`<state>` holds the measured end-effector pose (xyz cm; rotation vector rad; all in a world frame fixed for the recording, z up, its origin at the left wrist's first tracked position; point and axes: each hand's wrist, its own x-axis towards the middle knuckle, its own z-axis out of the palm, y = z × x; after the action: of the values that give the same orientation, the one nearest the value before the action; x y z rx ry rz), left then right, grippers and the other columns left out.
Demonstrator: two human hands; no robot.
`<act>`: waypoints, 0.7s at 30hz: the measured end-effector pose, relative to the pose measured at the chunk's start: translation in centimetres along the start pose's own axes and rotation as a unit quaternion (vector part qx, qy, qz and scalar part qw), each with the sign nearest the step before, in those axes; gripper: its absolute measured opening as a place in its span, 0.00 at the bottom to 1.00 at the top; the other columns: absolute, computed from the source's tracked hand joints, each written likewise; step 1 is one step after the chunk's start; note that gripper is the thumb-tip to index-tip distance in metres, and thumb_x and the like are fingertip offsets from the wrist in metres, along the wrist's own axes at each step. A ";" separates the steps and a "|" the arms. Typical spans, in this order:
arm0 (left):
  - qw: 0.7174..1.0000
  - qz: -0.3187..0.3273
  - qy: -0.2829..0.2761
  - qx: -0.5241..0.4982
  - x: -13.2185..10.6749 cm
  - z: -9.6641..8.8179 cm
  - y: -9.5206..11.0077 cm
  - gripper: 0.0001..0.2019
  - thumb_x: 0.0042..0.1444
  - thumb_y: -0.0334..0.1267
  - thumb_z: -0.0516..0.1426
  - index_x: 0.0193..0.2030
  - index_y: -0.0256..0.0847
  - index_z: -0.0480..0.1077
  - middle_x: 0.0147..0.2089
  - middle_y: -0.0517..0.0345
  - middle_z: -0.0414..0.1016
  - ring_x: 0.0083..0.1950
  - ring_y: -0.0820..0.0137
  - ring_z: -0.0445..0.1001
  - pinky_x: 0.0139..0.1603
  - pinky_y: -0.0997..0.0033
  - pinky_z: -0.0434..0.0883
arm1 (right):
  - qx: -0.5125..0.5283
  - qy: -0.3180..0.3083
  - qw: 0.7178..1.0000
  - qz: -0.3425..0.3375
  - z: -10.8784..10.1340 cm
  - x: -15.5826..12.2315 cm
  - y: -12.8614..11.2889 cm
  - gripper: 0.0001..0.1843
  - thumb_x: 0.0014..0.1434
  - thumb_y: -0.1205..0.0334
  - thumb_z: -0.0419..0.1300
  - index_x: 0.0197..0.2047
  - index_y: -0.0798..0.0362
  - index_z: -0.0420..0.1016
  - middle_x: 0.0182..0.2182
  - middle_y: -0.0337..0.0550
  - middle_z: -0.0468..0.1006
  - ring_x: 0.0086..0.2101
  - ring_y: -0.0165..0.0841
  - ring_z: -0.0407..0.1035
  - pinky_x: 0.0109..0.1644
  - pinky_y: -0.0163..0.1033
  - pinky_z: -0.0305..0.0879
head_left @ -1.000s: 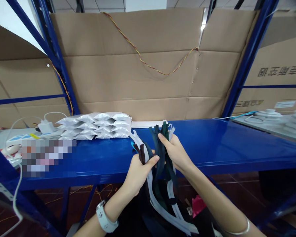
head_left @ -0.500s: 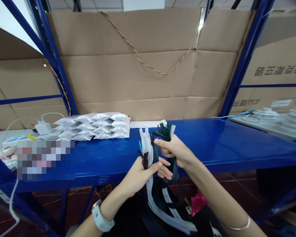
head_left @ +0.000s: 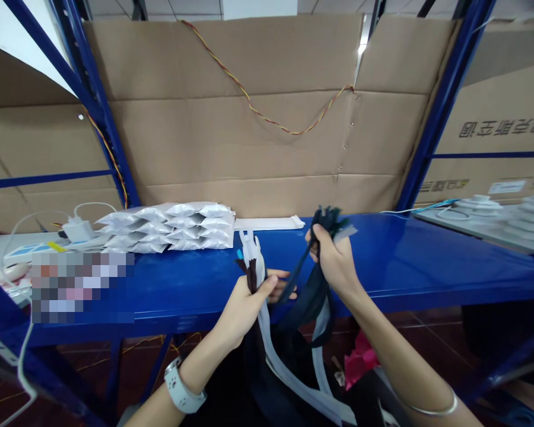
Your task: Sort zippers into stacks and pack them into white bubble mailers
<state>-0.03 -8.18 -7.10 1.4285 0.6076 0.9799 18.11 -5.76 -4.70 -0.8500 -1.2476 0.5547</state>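
Brown card (head_left: 249,142) stands up past both hands, and a blue shelf (head_left: 396,267) lies just beyond them. From the head view, the left hand (head_left: 244,308) pinches white strips (head_left: 267,341) and a brown strip (head_left: 251,276) under its thumb, with its other fingers poking out toward the right hand (head_left: 338,261). That hand is closed tight around a bunch of dark strips (head_left: 315,296), and their ragged ends stick up above it. Both bunches hang down below the hands. Shiny white packs (head_left: 169,228) sit in a pile, farther out and left of the left hand. Something pink (head_left: 360,359) is below the right hand.
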 end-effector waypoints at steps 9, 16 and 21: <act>0.999 0.000 -0.011 0.038 0.1 0.3 -0.4 0.15 0.59 0.46 0.54 0.40 0.33 0.70 0.26 0.55 0.73 0.26 0.69 0.74 0.29 0.72 0.70 | 0.155 -0.156 0.965 0.146 1.9 -1.8 -2.8 0.11 0.56 0.56 0.62 0.37 0.52 0.66 0.16 0.26 0.52 0.14 0.19 0.43 0.16 0.28 0.39; 0.989 0.008 0.021 0.146 -0.2 0.1 -0.6 0.24 0.60 0.50 0.52 0.17 0.36 0.61 0.16 0.60 0.61 0.20 0.76 0.61 0.25 0.75 0.59 | 0.001 -0.250 0.967 0.045 3.4 -4.0 -3.3 0.07 0.51 0.62 0.64 0.31 0.52 0.69 0.24 0.37 0.71 0.21 0.29 0.66 0.24 0.35 0.61; 0.988 0.022 0.064 0.137 -0.4 -0.1 0.2 0.18 0.53 0.51 0.59 0.35 0.35 0.70 0.24 0.62 0.63 0.23 0.77 0.57 0.24 0.77 0.55 | 0.034 -0.083 0.996 0.029 2.5 -2.5 -2.1 0.05 0.56 0.60 0.58 0.31 0.53 0.70 0.23 0.37 0.70 0.22 0.27 0.63 0.26 0.33 0.61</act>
<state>-0.34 -8.53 -6.95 1.6347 0.8350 1.0586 14.92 -8.30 -4.22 -0.7980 -1.3498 0.7221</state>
